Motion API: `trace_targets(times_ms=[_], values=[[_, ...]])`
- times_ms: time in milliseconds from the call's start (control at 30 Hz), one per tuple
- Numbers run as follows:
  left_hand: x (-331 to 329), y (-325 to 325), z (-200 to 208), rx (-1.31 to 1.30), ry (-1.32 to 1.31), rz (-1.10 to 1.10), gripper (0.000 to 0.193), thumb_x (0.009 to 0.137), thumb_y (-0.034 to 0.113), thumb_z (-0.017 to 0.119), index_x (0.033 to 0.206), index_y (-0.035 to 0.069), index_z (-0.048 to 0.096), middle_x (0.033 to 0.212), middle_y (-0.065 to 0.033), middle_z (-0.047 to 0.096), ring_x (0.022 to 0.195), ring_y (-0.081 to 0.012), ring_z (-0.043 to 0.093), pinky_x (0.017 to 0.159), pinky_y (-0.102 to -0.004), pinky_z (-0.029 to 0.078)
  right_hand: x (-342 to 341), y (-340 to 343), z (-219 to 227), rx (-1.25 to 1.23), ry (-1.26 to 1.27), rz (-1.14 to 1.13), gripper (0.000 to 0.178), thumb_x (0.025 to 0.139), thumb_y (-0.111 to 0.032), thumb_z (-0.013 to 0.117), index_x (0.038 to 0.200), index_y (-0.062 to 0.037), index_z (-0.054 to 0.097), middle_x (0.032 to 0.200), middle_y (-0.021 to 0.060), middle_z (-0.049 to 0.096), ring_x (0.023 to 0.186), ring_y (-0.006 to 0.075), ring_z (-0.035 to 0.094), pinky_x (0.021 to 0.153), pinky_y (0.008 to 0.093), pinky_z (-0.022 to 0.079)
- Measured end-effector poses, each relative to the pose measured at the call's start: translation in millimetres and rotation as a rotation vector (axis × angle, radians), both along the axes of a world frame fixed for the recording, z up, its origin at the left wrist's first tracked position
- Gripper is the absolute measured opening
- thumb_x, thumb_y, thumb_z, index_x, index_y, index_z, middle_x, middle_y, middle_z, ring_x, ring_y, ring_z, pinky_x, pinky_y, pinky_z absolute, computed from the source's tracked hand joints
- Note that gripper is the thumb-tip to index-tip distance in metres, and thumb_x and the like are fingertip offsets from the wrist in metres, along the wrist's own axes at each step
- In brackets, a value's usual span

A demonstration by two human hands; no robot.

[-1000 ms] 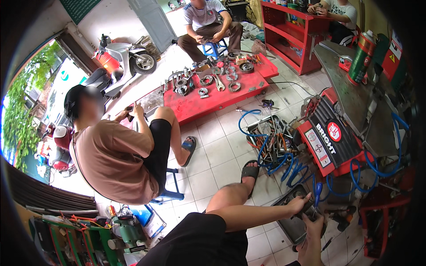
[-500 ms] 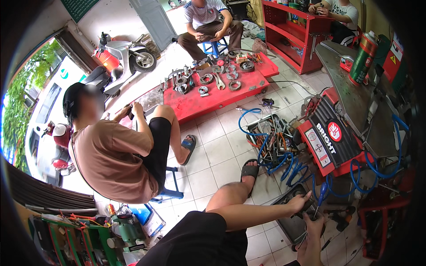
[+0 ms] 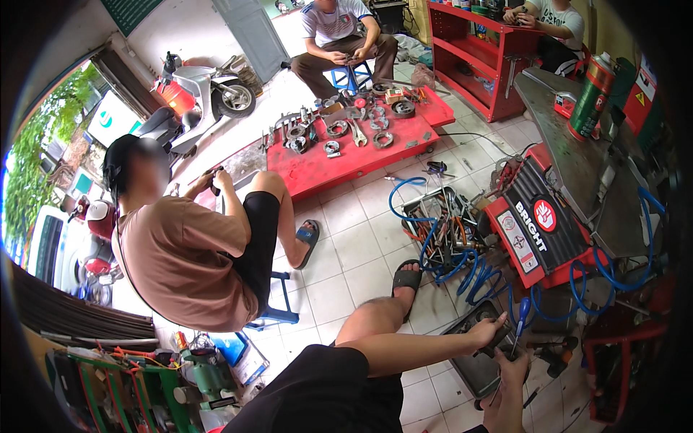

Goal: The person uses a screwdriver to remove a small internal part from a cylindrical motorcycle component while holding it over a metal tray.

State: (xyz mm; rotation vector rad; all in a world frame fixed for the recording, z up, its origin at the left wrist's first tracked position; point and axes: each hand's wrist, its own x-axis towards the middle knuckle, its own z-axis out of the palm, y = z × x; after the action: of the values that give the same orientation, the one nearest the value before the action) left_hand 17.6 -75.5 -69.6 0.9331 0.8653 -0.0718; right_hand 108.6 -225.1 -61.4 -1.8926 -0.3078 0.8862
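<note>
My left hand (image 3: 488, 331) reaches in across my knee, its fingers closed round a small dark part (image 3: 490, 347) whose kind I cannot make out. Just below it, my right hand (image 3: 513, 366) is closed near the same part. A screwdriver (image 3: 522, 310) with a blue handle points up from my right hand, its thin shaft running down into the fingers. A thin metal rod shows under that hand; whether it belongs to the screwdriver I cannot tell. Beneath both hands a black tray (image 3: 469, 374) lies on the tiles.
A toolbox (image 3: 440, 224) full of hand tools and a coiled blue hose (image 3: 473, 278) lie ahead. To the right are a red machine (image 3: 534, 224) and a cordless drill (image 3: 558, 356). A seated person (image 3: 184, 245) is at left; a red low table (image 3: 346, 155) bears metal parts.
The blue screwdriver handle has shifted slightly left; my hands stay nearly in place. The far seated person's hands have moved closer together. Outside, the white vehicle has moved.
</note>
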Motion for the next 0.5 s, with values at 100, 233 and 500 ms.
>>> trace_targets(times_ms=[100,233,500], values=[[2.9,-1.2,8.4,0.048,0.03,0.01,0.086,0.095,0.07,0.037,0.139,-0.004,0.048,0.14,-0.0212,0.052,0.131,-0.0301,0.049,0.108,-0.0397,0.036,3.6,-2.0,-1.7,-0.03,-0.046,0.071,0.03,0.072,-0.002,0.082,0.095,0.0023,0.063,0.084,0.0075,0.066,0.082,0.019,0.062,0.074,0.0323,0.05],[4.0,-1.9,9.8,0.045,0.038,0.004,0.086,0.095,0.07,0.037,0.139,-0.004,0.048,0.14,-0.021,0.052,0.131,-0.0303,0.049,0.108,-0.0397,0.036,4.4,-1.7,-1.0,-0.046,-0.022,0.101,0.031,0.073,0.0,0.08,0.098,0.0017,0.062,0.083,0.0078,0.065,0.081,0.0199,0.063,0.074,0.0323,0.05],[5.8,-7.7,-22.2,0.048,0.046,0.017,0.087,0.094,0.071,0.035,0.139,-0.001,0.05,0.14,-0.0211,0.052,0.131,-0.0314,0.049,0.107,-0.0407,0.036,-13.6,8.9,14.2,0.04,-0.147,0.024,0.022,0.073,-0.003,0.081,0.088,0.0025,0.066,0.081,0.007,0.065,0.072,0.018,0.061,0.07,0.0311,0.049]])
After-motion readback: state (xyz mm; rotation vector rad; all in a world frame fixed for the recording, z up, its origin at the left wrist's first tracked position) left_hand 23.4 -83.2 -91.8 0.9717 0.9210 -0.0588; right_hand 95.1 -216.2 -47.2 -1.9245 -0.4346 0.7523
